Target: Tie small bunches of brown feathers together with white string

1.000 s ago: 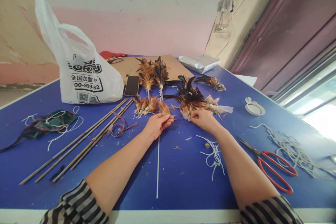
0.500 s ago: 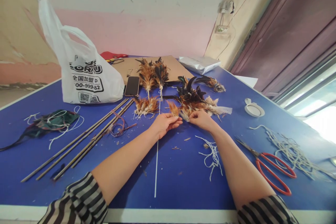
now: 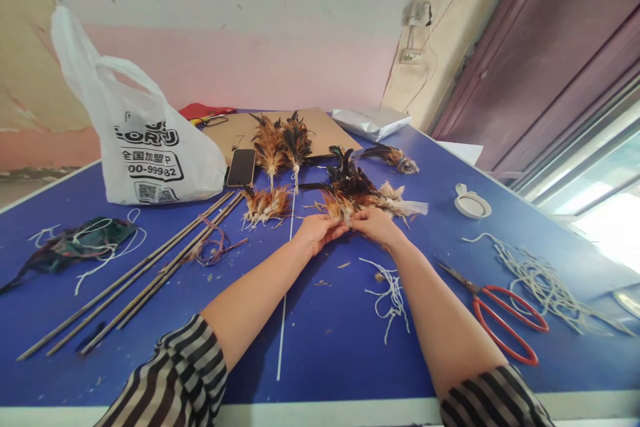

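Your left hand (image 3: 321, 232) is narrow, thumb and fingers pinching the near end of an orange feather tuft (image 3: 333, 204). Your right hand (image 3: 376, 224) is likewise narrow, fingertips closed on the near end of a pale feather tuft (image 3: 346, 212); the fingertips of both hands nearly meet. Both tufts sit mid-tabletop (image 3: 320, 353), at the near edge of a dark-and-brown feather pile (image 3: 356, 187).

Far and left of your hands: a row of orange tufts (image 3: 267, 205), then two tied feather bundles (image 3: 270, 150), their plumes over a cardboard sheet (image 3: 330, 133). A smartphone (image 3: 241, 167) lies just left of the bundles.

Near side, by your right forearm: white string cuttings (image 3: 393, 295). Farther right, red-handled scissors (image 3: 474, 287), blades apart, beside a tangled cord (image 3: 543, 283). Left: thin sticks (image 3: 131, 275) laid diagonally; behind them, a white plastic bag (image 3: 160, 133) standing upright.
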Action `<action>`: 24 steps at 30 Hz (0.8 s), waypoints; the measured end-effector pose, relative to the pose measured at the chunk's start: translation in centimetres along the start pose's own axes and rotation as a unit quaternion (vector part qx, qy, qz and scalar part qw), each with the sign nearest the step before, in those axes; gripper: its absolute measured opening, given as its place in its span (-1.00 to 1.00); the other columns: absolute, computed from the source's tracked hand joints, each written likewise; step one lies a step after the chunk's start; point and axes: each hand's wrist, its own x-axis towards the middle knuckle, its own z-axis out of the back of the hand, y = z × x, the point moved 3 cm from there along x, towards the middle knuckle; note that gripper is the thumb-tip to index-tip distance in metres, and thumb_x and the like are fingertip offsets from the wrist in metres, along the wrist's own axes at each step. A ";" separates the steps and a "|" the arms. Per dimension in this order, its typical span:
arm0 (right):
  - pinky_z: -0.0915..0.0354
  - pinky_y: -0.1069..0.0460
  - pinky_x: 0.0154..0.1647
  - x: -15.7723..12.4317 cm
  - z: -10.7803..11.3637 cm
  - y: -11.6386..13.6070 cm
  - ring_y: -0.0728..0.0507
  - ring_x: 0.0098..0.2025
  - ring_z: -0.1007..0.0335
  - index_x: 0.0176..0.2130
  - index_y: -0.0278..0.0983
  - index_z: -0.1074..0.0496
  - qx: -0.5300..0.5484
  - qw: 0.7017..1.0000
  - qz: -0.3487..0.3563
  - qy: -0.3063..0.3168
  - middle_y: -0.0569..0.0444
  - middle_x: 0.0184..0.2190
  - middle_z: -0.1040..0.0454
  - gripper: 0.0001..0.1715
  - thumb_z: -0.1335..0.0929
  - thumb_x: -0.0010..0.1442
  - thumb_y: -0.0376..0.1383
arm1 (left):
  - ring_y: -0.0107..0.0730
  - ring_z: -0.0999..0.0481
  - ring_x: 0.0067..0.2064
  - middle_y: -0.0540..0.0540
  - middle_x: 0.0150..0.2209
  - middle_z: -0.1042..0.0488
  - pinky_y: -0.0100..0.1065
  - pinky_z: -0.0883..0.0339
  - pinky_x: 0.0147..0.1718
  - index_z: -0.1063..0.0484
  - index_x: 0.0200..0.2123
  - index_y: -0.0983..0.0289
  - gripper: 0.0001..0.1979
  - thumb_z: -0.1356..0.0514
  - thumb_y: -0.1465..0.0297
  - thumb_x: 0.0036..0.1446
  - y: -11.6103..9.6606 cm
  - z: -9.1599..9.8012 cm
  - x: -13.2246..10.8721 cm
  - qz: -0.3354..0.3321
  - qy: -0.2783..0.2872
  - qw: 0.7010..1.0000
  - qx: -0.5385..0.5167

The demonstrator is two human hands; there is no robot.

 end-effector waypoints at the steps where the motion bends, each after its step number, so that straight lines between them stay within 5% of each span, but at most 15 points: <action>1: 0.10 0.13 -0.69 -0.1 -0.1 0.1 0.10 -0.73 0.06 -0.61 -0.34 -0.37 0.014 1.000 -0.004 0.009 0.25 -0.81 -0.14 -0.75 -0.33 -0.17 -0.18 | -0.39 -0.50 -0.51 0.24 -0.51 -0.47 -0.53 -0.38 -0.58 -0.39 -0.47 0.52 -0.96 -0.20 0.62 -0.10 0.0 0.0 0.0 -0.004 0.000 1.000 0.010; 7: 0.13 0.14 -0.74 -0.6 -0.4 1.0 0.10 -0.77 0.08 -0.61 -0.35 -0.38 0.064 0.997 -0.025 0.036 0.23 -0.84 -0.14 -0.71 -0.31 -0.10 -0.16 | -0.40 -0.50 -0.51 0.24 -0.51 -0.48 -0.52 -0.38 -0.56 -0.40 -0.49 0.48 -0.95 -0.23 0.58 -0.11 0.1 0.4 0.3 -0.058 -0.001 0.996 0.061; 19: -0.13 0.12 -0.54 -0.6 -1.8 2.0 0.01 -0.57 -0.22 -0.51 -0.35 -0.49 -0.034 0.995 0.051 -0.075 0.09 -0.62 -0.42 -0.77 -0.30 -0.10 -0.25 | -0.46 -0.48 -0.51 0.21 -0.50 -0.48 -0.52 -0.39 -0.51 -0.43 -0.49 0.49 -0.95 -0.23 0.57 -0.12 -0.1 1.0 -0.1 -0.065 0.006 0.997 0.034; 24: -0.13 0.15 -0.58 -1.0 -1.7 2.7 0.04 -0.58 -0.23 -0.39 -0.33 -0.49 0.083 0.995 0.056 0.012 0.09 -0.56 -0.45 -0.77 -0.29 -0.07 -0.30 | -0.49 -0.46 -0.54 0.20 -0.52 -0.47 -0.52 -0.39 -0.51 -0.44 -0.49 0.49 -0.95 -0.23 0.60 -0.13 -0.4 0.9 -0.2 -0.068 0.007 0.998 0.015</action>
